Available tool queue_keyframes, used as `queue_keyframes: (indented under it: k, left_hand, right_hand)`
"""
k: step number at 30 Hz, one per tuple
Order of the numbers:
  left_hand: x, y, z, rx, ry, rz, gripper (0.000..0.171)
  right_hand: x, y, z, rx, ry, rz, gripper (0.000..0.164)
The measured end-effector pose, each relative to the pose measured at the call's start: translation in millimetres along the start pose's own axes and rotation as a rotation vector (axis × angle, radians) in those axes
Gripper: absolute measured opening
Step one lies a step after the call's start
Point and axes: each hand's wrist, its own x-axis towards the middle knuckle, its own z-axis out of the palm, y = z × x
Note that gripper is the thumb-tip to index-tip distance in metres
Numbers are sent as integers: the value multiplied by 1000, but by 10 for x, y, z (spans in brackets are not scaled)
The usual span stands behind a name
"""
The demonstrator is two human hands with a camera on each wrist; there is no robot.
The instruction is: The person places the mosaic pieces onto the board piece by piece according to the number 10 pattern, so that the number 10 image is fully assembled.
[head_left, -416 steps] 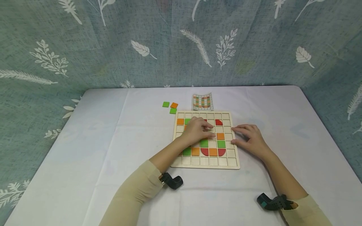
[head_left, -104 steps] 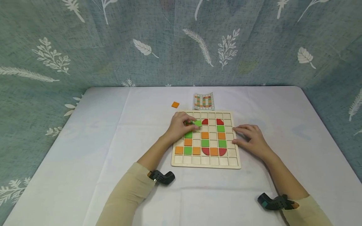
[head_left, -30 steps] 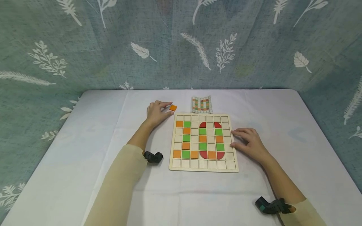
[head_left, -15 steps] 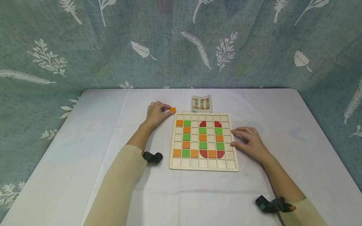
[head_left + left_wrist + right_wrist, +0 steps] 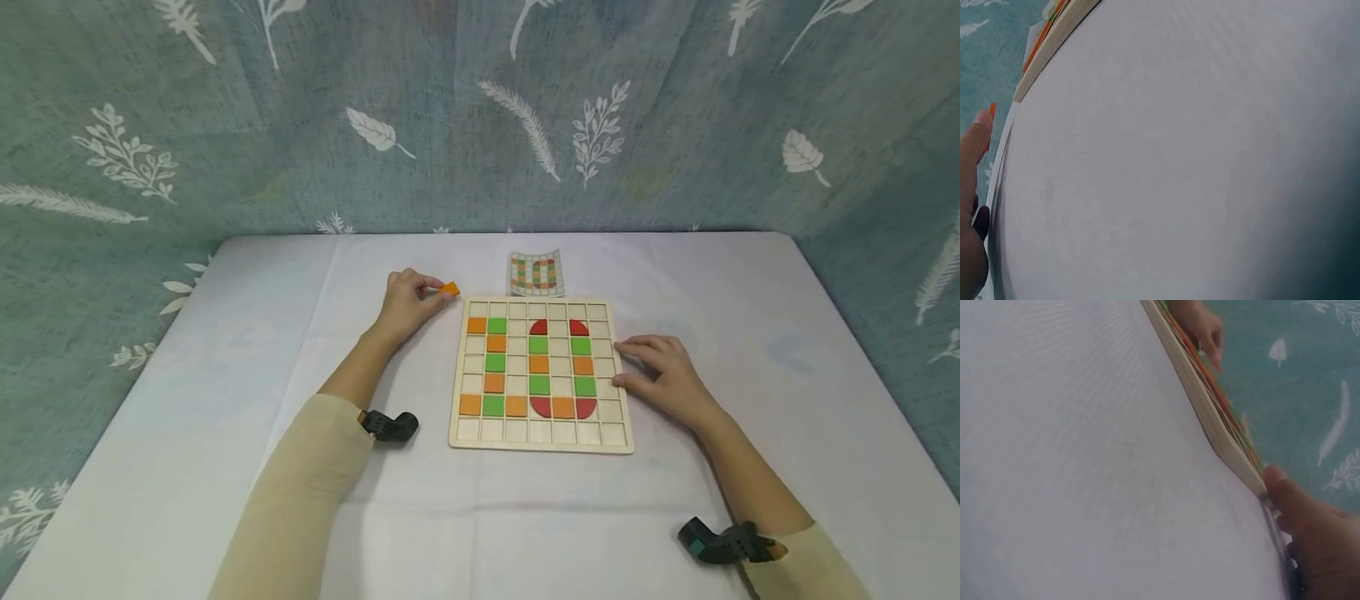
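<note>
My left hand pinches an orange square tile between thumb and fingers, just off the far left corner of the board. In the left wrist view the tile shows as a thin orange sliver beside the thumb. The wooden grid board lies flat, with orange and green squares and red rounded pieces in some of its cells. At its right edge my right hand rests, fingers loosely bent and fingertips against the rim. The right wrist view shows the thumb at the board's edge.
Just behind the board a small patterned card shows a grid with coloured shapes. A white cloth covers the table. Beyond its far edge hangs a green-grey curtain with white leaves.
Since the earliest frame, the two loose green tiles have left the table, and more cells are filled. My left hand has picked up the last loose orange tile. The right hand stays put.
</note>
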Motion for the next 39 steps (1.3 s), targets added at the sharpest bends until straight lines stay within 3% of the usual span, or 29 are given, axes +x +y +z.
queue_keyframes:
  k: [11, 23, 34, 39]
  left_hand:
    - [-7, 333, -4, -75, -4, 99, 29]
    - [-42, 665, 122, -77, -143, 127, 32]
    - [-67, 970, 339, 34, -161, 336, 32]
    - [-76, 1097, 457, 29, -203, 365, 31]
  right_hand:
    - [14, 11, -43, 5, 15, -7, 50]
    - [13, -12, -10, 2, -1, 12, 48]
    - [-9, -16, 5, -1, 4, 16, 49]
    - [-11, -19, 16, 7, -2, 33, 48]
